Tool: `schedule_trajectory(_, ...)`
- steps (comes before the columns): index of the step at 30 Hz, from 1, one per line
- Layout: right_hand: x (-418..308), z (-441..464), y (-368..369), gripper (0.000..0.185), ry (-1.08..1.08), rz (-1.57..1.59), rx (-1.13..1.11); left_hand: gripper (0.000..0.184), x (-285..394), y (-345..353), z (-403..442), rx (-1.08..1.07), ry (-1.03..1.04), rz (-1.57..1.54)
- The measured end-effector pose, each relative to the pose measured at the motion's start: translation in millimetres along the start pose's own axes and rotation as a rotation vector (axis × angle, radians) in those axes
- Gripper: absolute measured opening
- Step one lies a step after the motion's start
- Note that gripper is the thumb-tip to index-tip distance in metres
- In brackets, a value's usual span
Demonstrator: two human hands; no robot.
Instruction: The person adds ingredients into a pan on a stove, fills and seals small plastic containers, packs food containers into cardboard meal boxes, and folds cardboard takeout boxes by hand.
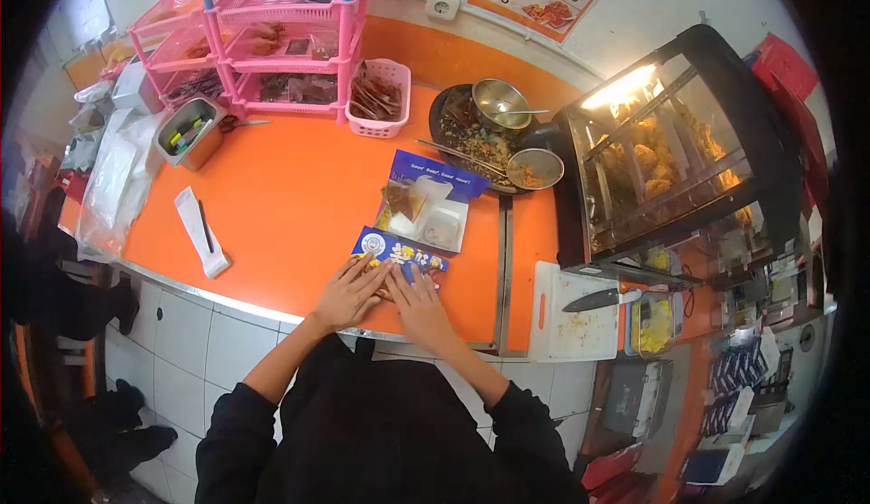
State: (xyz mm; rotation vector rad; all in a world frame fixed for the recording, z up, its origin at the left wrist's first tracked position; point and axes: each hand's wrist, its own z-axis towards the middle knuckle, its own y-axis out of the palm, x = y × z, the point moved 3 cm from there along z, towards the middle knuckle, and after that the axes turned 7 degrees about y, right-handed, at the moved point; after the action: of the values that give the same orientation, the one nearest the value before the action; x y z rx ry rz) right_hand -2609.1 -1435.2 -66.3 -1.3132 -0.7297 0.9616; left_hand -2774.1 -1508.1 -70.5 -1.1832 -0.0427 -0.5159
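Note:
A blue printed food box [399, 248], with a food picture on it, lies near the front edge of the orange counter. Flat on its near side rests my left hand [352, 292], fingers stretched out. Beside it my right hand [419, 312] also presses on the box with its fingers spread. Both hands cover the box's near part. Just behind it is an open takeaway box [450, 227], blue lid raised, holding a brown-and-clear packet [403, 201] and a small round white cup [440, 229].
Left on the counter are a paper slip [193, 223] with a pen and a metal tin [190, 132]. Pink racks [290, 46] and a pink basket [376, 123] stand behind. At right are a heated display [671, 155], a cutting board [571, 336] and a knife [594, 300].

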Motion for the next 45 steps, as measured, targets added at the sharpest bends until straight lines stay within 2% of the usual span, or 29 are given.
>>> schedule_trajectory(4, 19.3, 4.0, -22.4, 0.072, -0.113, 0.296, -0.177, 0.053, 4.2, -6.3, -9.5, -0.129, -0.075, -0.004)
schedule_trajectory(6, 29.7, 15.4, -14.3, 0.07, 0.035, 0.592, -0.167, 0.053, 0.2, -15.5, -9.3, -0.228, -0.155, -0.099)
schedule_trajectory(7, 34.1, 21.8, -15.9, 0.069, 0.109, 0.736, -0.159, 0.054, -0.2, -20.1, 0.2, -0.21, -0.157, -0.057)
schedule_trajectory(8, 28.3, 20.0, -22.0, 0.065, 0.116, 0.495, 0.04, 0.054, -0.8, -24.7, 6.6, -0.189, -0.172, -0.017)
schedule_trajectory(11, -0.7, 7.3, -1.1, 0.061, 0.181, 0.273, 0.223, 0.054, 0.8, -8.7, -0.9, -0.086, -0.1, 0.109)
schedule_trajectory(12, -4.1, 4.0, -2.1, 0.058, 0.186, 0.26, 0.223, 0.054, 1.9, -8.3, -2.9, -0.086, -0.093, 0.101)
schedule_trajectory(14, 4.4, -3.0, -0.7, 0.058, 0.187, 0.442, 0.217, 0.051, 5.9, -15.0, -0.4, -0.03, -0.087, 0.04)
schedule_trajectory(15, 12.4, -2.5, -1.7, 0.058, 0.189, 0.532, 0.212, 0.049, 4.4, -20.4, 4.0, -0.03, -0.182, -0.053)
schedule_trajectory(17, 47.1, 6.1, -2.3, 0.048, 0.484, 0.631, 0.412, 0.046, -3.0, -27.5, 16.2, -0.03, -0.359, -0.24)
schedule_trajectory(18, 64.4, 10.6, -0.8, 0.043, 0.631, 0.682, 0.511, 0.044, -22.3, -12.1, 20.5, 0.199, -0.486, -0.369)
schedule_trajectory(19, 76.8, 13.2, -0.9, 0.038, 0.781, 0.735, 0.606, 0.046, -40.8, 1.1, 31.3, 0.237, -0.539, -0.375)
schedule_trajectory(22, 102.3, 51.8, -26.4, 0.033, 0.669, 0.605, 0.787, 0.048, -89.6, 29.5, 71.1, 0.368, -0.684, -0.369)
schedule_trajectory(24, 103.3, 84.6, -10.9, 0.033, 0.351, 0.587, 0.516, 0.043, -112.9, 42.2, 88.1, 0.213, -0.656, -0.414)
schedule_trajectory(25, 87.0, 101.9, -27.8, 0.031, 0.367, 0.571, 0.43, 0.041, -120.5, 43.9, 93.4, 0.132, -0.643, -0.437)
schedule_trajectory(26, 82.4, 120.1, -9.9, 0.033, 0.261, 0.638, 0.367, 0.033, -125.6, 42.6, 97.4, 0.176, -0.544, -0.499)
schedule_trajectory(29, 67.4, 143.9, 0.8, 0.039, -0.014, 0.178, 0.439, 0.028, -133.5, 38.6, 95.4, 0.104, -0.488, -0.375)
schedule_trajectory(32, 72.8, 146.5, 6.9, 0.047, 0.114, -0.005, 0.34, 0.031, -131.5, 42.2, 81.4, 0.228, -0.571, -0.446)
schedule_trajectory(33, 75.6, 145.3, 5.4, 0.047, 0.179, 0.021, 0.316, 0.032, -129.2, 42.8, 79.8, 0.284, -0.599, -0.451)
schedule_trajectory(34, 79.1, 142.9, 2.2, 0.047, 0.242, 0.045, 0.289, 0.038, -122.0, 35.3, 82.1, 0.244, -0.642, -0.499)
schedule_trajectory(37, 92.0, 147.8, 2.1, 0.041, 0.348, 0.022, 0.208, 0.041, -110.0, 17.3, 93.5, 0.17, -0.63, -0.499)
schedule_trajectory(40, 94.2, 155.1, 8.5, 0.035, 0.378, -0.033, 0.188, 0.043, -119.5, 24.8, 88.9, 0.215, -0.526, -0.621)
schedule_trajectory(45, 88.1, 134.3, 25.0, 0.031, 0.552, 0.318, 0.269, 0.043, -117.9, 21.5, 91.0, 0.072, -0.653, -0.591)
